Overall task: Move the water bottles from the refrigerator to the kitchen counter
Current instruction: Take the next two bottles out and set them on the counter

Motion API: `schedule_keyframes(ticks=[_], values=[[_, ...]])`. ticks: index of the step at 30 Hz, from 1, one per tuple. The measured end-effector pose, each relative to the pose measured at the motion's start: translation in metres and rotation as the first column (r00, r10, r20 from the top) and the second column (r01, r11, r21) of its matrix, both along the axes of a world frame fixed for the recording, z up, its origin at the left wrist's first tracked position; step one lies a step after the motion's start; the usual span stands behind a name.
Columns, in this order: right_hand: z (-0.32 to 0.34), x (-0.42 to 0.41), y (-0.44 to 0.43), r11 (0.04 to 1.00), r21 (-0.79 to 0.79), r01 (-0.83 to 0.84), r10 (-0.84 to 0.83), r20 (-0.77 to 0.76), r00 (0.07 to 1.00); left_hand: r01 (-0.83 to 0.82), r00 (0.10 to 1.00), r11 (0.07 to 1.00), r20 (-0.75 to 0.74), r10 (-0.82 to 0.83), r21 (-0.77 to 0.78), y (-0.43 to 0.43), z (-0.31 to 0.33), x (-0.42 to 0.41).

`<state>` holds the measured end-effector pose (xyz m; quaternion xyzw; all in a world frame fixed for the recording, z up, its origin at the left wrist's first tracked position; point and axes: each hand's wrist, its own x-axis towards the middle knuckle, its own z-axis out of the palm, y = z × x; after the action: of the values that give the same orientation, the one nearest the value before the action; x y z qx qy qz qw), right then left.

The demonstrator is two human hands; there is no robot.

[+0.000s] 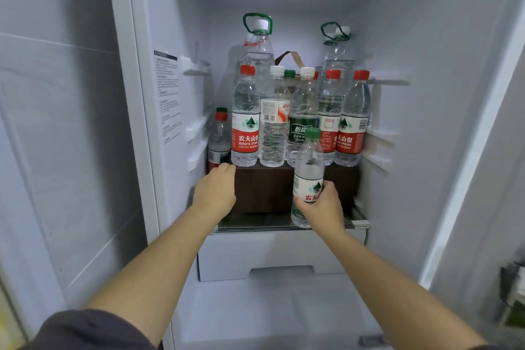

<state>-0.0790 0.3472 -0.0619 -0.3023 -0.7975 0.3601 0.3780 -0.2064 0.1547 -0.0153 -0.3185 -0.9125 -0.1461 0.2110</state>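
While our right grip [321,207] wraps the green-capped bottle [308,160] at its label, before the brown box [264,187], our left grip [214,189] curls empty at the box's corner.

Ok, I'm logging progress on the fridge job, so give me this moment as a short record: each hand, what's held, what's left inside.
right hand: grips green-capped bottle around its label, in front of the brown box
left hand: fingers curled, holding nothing, just below red-capped bottle
still inside: several upright bottles standing on the brown box; left jug and right jug behind them
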Motion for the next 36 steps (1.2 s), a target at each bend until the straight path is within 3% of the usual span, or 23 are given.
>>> schedule_keyframes(ticks=[3, 8, 11, 14, 17, 22, 26, 29, 36], values=[[0.007, -0.002, 0.002, 0.999, -0.016, -0.037, 0.037, 0.016, 0.999, -0.014, 1.000, 1.000, -0.005, 0.014, -0.010, 0.001, 0.002, 0.001], [0.061, -0.018, 0.000, 0.996, -0.040, -0.077, 0.067, -0.216, 0.974, -0.076, 0.996, 0.996, 0.037, 0.077, -0.036, 0.006, 0.027, 0.002], [0.073, -0.023, -0.001, 0.996, -0.013, -0.093, 0.088, -0.223, 0.971, -0.130, 0.980, 0.971, 0.172, 0.096, 0.198, 0.015, 0.057, -0.014], [0.067, -0.025, -0.003, 0.993, -0.023, -0.114, 0.105, -0.245, 0.964, -0.151, 0.970, 0.882, 0.238, 0.046, 0.447, 0.027, 0.088, -0.042], [0.065, -0.024, -0.001, 0.993, -0.022, -0.115, 0.106, -0.253, 0.962, -0.164, 0.968, 0.814, 0.251, 0.022, 0.557, 0.043, 0.111, -0.071], [0.061, -0.028, 0.005, 0.993, -0.010, -0.118, 0.111, -0.279, 0.954, -0.149, 0.940, 0.783, 0.332, -0.077, 0.604, 0.066, 0.122, -0.108], [0.055, -0.033, 0.009, 0.993, -0.007, -0.118, 0.111, -0.287, 0.951, -0.107, 0.924, 0.863, 0.369, -0.097, 0.494, 0.069, 0.108, -0.123], [0.053, -0.035, 0.009, 0.993, -0.011, -0.121, 0.112, -0.310, 0.944, -0.075, 0.947, 0.889, 0.312, -0.078, 0.451, 0.068, 0.099, -0.127], [0.055, -0.032, 0.007, 0.992, 0.007, -0.122, 0.119, -0.287, 0.950, -0.106, 0.982, 0.764, 0.185, -0.019, 0.636, 0.056, 0.079, -0.089]])
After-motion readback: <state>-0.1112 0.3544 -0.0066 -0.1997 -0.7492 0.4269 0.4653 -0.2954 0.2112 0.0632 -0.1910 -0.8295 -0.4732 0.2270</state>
